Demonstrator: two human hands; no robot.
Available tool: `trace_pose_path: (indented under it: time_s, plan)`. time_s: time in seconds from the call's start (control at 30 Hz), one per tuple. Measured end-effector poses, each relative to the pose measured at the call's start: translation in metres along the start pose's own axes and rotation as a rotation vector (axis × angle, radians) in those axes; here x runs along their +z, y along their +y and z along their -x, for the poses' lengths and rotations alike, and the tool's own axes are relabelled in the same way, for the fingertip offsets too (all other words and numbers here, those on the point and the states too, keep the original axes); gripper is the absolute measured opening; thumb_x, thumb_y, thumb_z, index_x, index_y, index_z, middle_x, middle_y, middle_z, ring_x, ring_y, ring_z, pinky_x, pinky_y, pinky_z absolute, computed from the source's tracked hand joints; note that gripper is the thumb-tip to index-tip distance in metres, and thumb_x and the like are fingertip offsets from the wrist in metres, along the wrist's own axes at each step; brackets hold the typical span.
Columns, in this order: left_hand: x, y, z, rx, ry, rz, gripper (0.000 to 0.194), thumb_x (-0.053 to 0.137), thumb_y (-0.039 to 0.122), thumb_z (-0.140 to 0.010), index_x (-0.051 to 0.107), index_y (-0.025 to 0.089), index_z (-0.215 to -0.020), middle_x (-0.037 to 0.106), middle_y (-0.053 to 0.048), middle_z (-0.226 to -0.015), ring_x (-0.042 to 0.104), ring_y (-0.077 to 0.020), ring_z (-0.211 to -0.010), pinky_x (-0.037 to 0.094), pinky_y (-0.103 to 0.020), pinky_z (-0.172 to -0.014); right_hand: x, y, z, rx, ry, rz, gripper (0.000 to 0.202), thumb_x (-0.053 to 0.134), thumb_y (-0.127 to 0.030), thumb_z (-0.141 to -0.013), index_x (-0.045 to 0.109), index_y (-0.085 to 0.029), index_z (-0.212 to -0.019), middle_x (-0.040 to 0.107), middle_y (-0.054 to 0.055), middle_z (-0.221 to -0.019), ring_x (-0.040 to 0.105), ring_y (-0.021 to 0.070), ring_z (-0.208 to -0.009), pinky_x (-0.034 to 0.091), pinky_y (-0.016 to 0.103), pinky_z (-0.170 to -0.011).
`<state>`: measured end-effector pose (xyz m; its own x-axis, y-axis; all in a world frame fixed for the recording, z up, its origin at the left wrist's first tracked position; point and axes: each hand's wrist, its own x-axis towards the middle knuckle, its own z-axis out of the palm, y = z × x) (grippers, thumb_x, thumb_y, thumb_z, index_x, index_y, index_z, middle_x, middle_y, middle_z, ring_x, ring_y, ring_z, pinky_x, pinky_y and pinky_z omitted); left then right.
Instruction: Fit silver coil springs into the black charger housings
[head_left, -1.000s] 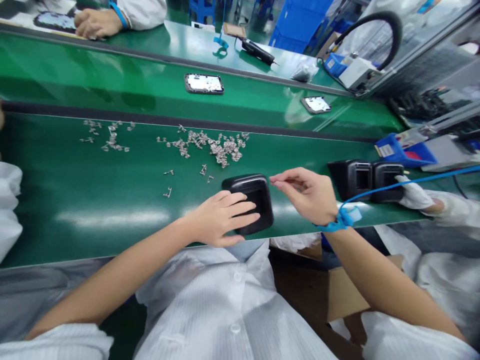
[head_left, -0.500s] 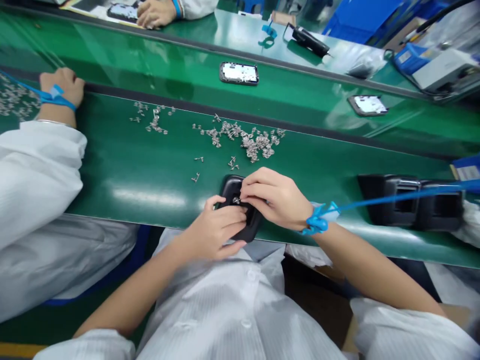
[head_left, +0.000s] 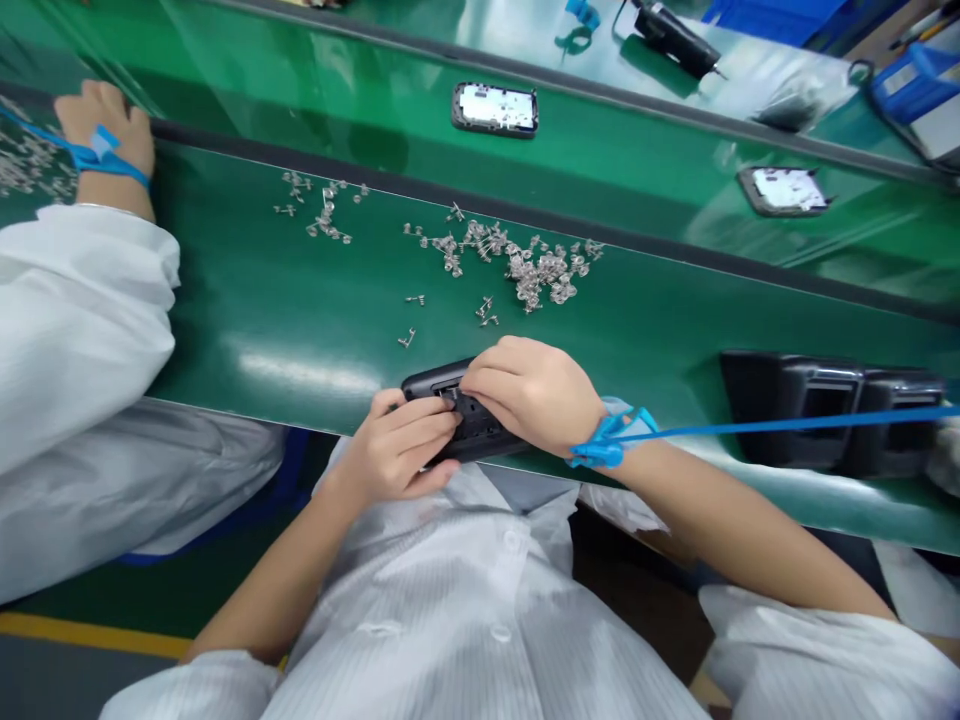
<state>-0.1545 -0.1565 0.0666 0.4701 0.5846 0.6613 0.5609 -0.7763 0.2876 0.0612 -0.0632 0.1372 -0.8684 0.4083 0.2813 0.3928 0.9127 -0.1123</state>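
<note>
The case (head_left: 484,446) had just been turned: half a second earlier it pointed away from the person, and now it lay slantwise at the near edge of the bench (head_left: 345,395). The left hand (head_left: 394,445) was clamped on its left end, and the right hand (head_left: 536,395) bent over its right part, fingertips pinched together at the recess. The two hands came nearly together there, so the turn probably gave both sets of fingers better access to the recess. A small clip showed at the right fingertips earlier; now one could not tell if they held it. Beyond the case lay the loose clips (head_left: 531,276), and farther beyond, two boards (head_left: 495,110). To its right stood black housings (head_left: 795,450), with the wrist cord (head_left: 750,428) stretched across them. A co-worker's hand (head_left: 109,135) rested far to its left. The right hand itself blocked part of the case from view, and the cord might catch on the housings.
</note>
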Motion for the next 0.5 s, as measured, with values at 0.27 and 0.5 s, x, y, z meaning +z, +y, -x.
trace_pose_path:
  time_s: [0.27,0.5]
  plan:
    - [0.000,0.000,-0.008,-0.023,0.032,0.002,0.015,0.061,0.029,-0.093,0.073,0.020,-0.090,0.081,-0.002,-0.102,0.072,-0.0247,-0.113,0.040,-0.040,-0.085,0.007,-0.003,-0.005,0.002,0.068,0.113,0.032,0.048,-0.013,-0.099,0.073,-0.018,-0.079,0.068,0.007,-0.086,0.051,0.0196,-0.073,0.040,0.033,-0.067]
    - [0.000,0.000,-0.012,-0.029,0.028,-0.039,0.021,0.060,0.033,-0.096,0.071,0.020,-0.083,0.080,-0.002,-0.106,0.074,-0.0236,-0.109,0.038,-0.042,-0.085,0.008,-0.002,0.001,-0.006,0.147,-0.098,0.023,0.054,-0.011,-0.098,0.076,-0.017,-0.094,0.076,0.003,-0.087,0.060,0.0192,-0.080,0.050,0.032,-0.075]
